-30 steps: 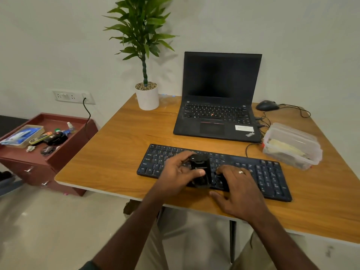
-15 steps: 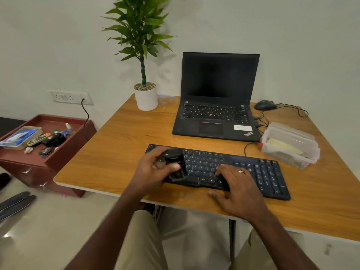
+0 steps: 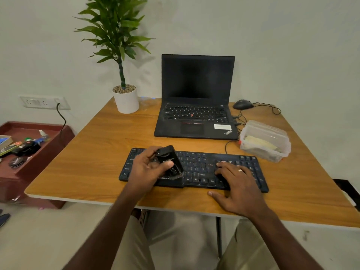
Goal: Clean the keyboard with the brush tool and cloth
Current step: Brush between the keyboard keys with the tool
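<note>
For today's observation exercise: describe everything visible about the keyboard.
The keyboard is black, full-width, plastic-looking, with faint pale key legends. It lies flat near the front edge of the wooden desk, before the laptop. The right hand rests on its right half; the left hand holds a black brush over its left half.

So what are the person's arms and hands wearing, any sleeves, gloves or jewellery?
Both forearms are bare, with no sleeves in view, and there are no gloves. The right hand wears a plain silver-coloured ring on one of its fingers. The left hand shows no ring, watch or band.
</note>
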### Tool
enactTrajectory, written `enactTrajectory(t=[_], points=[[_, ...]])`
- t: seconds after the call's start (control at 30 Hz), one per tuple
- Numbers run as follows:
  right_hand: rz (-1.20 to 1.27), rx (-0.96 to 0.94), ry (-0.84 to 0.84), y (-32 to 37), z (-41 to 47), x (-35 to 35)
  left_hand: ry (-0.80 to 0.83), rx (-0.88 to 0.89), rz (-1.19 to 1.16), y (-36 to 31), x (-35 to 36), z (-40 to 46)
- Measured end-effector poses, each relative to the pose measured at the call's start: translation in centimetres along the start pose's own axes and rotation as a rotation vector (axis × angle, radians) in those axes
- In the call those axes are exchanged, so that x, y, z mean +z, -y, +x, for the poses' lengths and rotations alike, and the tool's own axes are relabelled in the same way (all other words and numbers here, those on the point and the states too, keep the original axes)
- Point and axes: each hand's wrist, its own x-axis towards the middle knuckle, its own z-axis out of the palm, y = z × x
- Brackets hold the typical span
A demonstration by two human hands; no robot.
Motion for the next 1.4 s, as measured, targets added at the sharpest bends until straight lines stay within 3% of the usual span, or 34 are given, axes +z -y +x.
enactTrajectory(t=[0.3,0.47,0.6,0.73,0.9,1.07,1.27,1.4], points=[[0.001,0.005,0.006,0.0,-0.1,0.1,0.188,0.018,0.012,0.7,8.6,0.8],[0.091,0.019,0.033,-0.6,-0.1,-0.3,-0.019,-0.044,-0.128,-0.3,5.7,0.7],[0.088,-0.021,0.060,-0.3,0.7,-0.3,-0.109,-0.024,0.036,-0.9,1.3,0.6],[0.077,-0.028,0.057,2.9,1.8,1.1,-0.048,-0.012,0.096,-1.2,0.0,0.0],[0.155,0.048,0.042,5.2,2.5,2.2,0.123,0.026,0.103,-0.5,3.9,-0.3],[0.410,0.107,0.078,4.0,2.4,0.4,0.031,-0.007,-0.027,-0.4,4.9,-0.3],[0.149,0.008,0.085,-1.9,0.9,-1.6,0.008,-0.045,0.055,-1.2,0.2,-0.8],[0.281,0.043,0.095,-2.5,0.7,-0.5,0.084,-0.033,0.111,-0.6,2.4,-0.7]])
